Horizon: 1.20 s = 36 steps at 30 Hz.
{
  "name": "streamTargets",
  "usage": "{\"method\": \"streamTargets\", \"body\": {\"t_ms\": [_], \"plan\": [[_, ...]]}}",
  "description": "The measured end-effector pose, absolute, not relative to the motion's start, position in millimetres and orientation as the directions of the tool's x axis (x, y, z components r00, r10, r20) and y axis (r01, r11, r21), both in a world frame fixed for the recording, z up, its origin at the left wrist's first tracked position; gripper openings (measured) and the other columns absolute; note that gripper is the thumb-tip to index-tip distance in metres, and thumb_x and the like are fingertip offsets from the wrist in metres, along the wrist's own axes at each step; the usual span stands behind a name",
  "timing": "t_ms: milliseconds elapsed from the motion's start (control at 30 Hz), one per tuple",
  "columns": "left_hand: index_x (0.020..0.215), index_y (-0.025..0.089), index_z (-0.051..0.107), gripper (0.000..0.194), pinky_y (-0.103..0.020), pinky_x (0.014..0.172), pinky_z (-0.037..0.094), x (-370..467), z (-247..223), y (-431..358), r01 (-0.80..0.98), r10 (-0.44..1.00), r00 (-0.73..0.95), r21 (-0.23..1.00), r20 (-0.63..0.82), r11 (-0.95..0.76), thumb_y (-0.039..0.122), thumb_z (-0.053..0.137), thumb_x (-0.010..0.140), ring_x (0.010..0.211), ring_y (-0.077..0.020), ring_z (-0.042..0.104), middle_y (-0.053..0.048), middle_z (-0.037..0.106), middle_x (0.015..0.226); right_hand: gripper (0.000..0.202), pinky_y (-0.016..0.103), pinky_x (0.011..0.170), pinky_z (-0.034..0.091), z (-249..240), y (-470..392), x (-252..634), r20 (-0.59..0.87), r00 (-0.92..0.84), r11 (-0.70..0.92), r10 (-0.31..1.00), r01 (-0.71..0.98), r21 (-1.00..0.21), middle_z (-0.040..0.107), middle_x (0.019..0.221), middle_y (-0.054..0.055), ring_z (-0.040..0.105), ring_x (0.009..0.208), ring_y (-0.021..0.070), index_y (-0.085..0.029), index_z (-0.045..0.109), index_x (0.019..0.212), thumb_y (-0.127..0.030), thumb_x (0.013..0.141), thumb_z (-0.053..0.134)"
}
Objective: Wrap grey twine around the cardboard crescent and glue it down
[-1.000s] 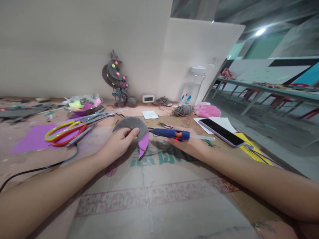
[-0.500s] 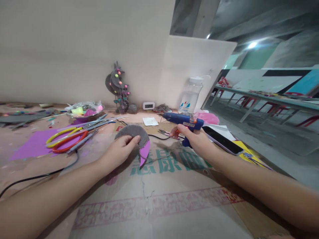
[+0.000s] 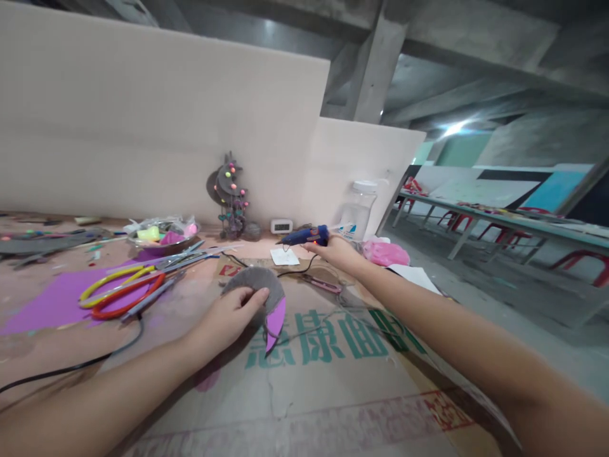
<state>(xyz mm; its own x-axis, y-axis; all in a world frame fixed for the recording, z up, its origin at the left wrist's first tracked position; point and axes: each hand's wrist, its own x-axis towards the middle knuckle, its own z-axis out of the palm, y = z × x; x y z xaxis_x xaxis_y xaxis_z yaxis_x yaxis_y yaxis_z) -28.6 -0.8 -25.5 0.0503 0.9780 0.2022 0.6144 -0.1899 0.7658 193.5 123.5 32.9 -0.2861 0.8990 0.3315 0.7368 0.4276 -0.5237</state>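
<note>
Thumb on top, my left hand (image 3: 240, 314) pinches a crescent-shaped piece (image 3: 257, 279). Grey yarn covers most of the crescent, while its lower tip is bare purple. My right hand (image 3: 340, 251) is closed around a blue hot glue gun (image 3: 304, 237), whose nozzle points left above a small white paper square (image 3: 284, 256). A small red light glows on the gun. On the cardboard (image 3: 333, 387) below lie a pink-handled cutter or snips (image 3: 322, 283) and a loose strand of grey yarn.
Red- and yellow-handled scissors (image 3: 121, 292) lie on purple sheet (image 3: 42, 304) at left. Behind stand a bowl of coloured bits (image 3: 162, 235), a decorated moon ornament (image 3: 231, 197), a small digital clock (image 3: 281, 226) and a water bottle (image 3: 356, 209). Pink plastic (image 3: 386, 252) lies at right.
My right hand has carried the glue gun away from me and to the left, over the paper square. My left hand keeps the crescent in place. The camera view has tilted up.
</note>
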Motion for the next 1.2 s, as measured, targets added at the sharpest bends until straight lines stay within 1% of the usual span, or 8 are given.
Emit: {"method": "streamTargets", "body": {"t_ms": [300, 500, 600, 800, 900, 1067, 1133, 1200], "plan": [[0.058, 0.020, 0.048, 0.044, -0.028, 0.054, 0.032, -29.3, -27.1, 0.5, 0.589, 0.979, 0.051, 0.785, 0.198, -0.189, 0.056, 0.038, 0.082, 0.061, -0.0185, 0.050, 0.001, 0.053, 0.059, 0.034, 0.025, 0.063, 0.044, -3.8, 163.2, 189.6, 0.267, -0.257, 0.364, 0.929, 0.763, -0.533, 0.065, 0.075, 0.007, 0.058, 0.067, 0.0154, -0.009, 0.062, 0.087, -0.041, 0.073, 0.062], [0.058, 0.021, 0.043, 0.044, -0.026, 0.052, 0.031, -29.4, -25.0, -0.9, 0.550, 0.979, 0.041, 0.813, 0.201, -0.190, 0.057, 0.037, 0.082, 0.059, -0.0169, 0.048, 0.002, 0.047, 0.058, 0.044, 0.030, 0.083, 0.043, 4.9, 128.9, 206.2, 0.354, -0.244, 0.410, 0.903, 0.737, -0.537, 0.062, 0.106, 0.014, 0.057, 0.097, 0.0196, -0.011, 0.053, 0.113, -0.043, 0.083, 0.050], [0.059, 0.020, 0.046, 0.045, -0.026, 0.052, 0.032, -29.4, -24.1, -1.9, 0.555, 0.978, 0.035, 0.810, 0.206, -0.190, 0.057, 0.038, 0.082, 0.060, -0.0169, 0.049, 0.002, 0.049, 0.058, 0.039, 0.033, 0.091, 0.039, 6.9, 89.6, 203.0, 0.512, -0.248, 0.525, 0.823, 0.676, -0.517, 0.058, 0.116, 0.011, 0.052, 0.107, 0.0197, -0.016, 0.052, 0.112, -0.044, 0.085, 0.047], [0.062, 0.019, 0.051, 0.045, -0.026, 0.049, 0.034, -29.7, -23.1, -2.8, 0.557, 0.983, 0.005, 0.815, 0.185, -0.157, 0.058, 0.038, 0.081, 0.057, -0.0168, 0.050, 0.000, 0.055, 0.061, 0.024, 0.025, 0.064, 0.041, 2.9, 8.5, 177.7, 0.186, -0.532, 0.523, 0.826, 0.599, -0.606, 0.061, 0.088, 0.002, 0.052, 0.071, 0.0122, -0.019, 0.051, 0.082, -0.041, 0.079, 0.057], [0.064, 0.019, 0.054, 0.045, -0.026, 0.049, 0.034, -30.1, -22.7, -2.6, 0.568, 0.985, -0.006, 0.811, 0.173, -0.139, 0.059, 0.039, 0.081, 0.055, -0.0164, 0.050, 0.000, 0.056, 0.060, 0.025, 0.021, 0.055, 0.037, -0.2, -6.3, 172.7, 0.028, -0.600, 0.445, 0.799, 0.560, -0.698, 0.058, 0.074, -0.002, 0.047, 0.061, 0.0096, -0.020, 0.050, 0.087, -0.041, 0.077, 0.060], [0.063, 0.019, 0.053, 0.044, -0.026, 0.050, 0.035, -29.8, -22.4, -2.4, 0.585, 0.984, -0.001, 0.798, 0.177, -0.143, 0.057, 0.039, 0.082, 0.053, -0.0158, 0.049, 0.001, 0.054, 0.056, 0.035, 0.019, 0.051, 0.038, -5.2, -4.9, 172.8, -0.083, -0.656, 0.238, 0.750, 0.385, -0.892, 0.061, 0.083, -0.001, 0.053, 0.061, 0.0084, -0.023, 0.041, 0.108, -0.028, 0.078, 0.059], [0.063, 0.019, 0.053, 0.044, -0.026, 0.052, 0.035, -29.7, -21.8, -2.8, 0.607, 0.982, 0.005, 0.779, 0.191, -0.155, 0.056, 0.039, 0.082, 0.056, -0.0161, 0.049, 0.001, 0.055, 0.058, 0.034, 0.019, 0.050, 0.037, -5.7, -3.3, 173.5, -0.109, -0.670, 0.222, 0.734, 0.389, -0.894, 0.058, 0.071, -0.004, 0.052, 0.058, 0.0090, -0.023, 0.040, 0.111, -0.027, 0.081, 0.055], [0.061, 0.019, 0.052, 0.045, -0.026, 0.054, 0.035, -29.5, -20.9, -3.4, 0.634, 0.980, 0.009, 0.756, 0.201, -0.161, 0.056, 0.039, 0.083, 0.059, -0.0162, 0.050, 0.001, 0.055, 0.060, 0.032, 0.020, 0.052, 0.036, -5.3, -2.1, 174.6, -0.038, -0.662, 0.340, 0.749, 0.433, -0.835, 0.055, 0.063, -0.006, 0.051, 0.057, 0.0091, -0.023, 0.044, 0.112, -0.027, 0.082, 0.054]]}}
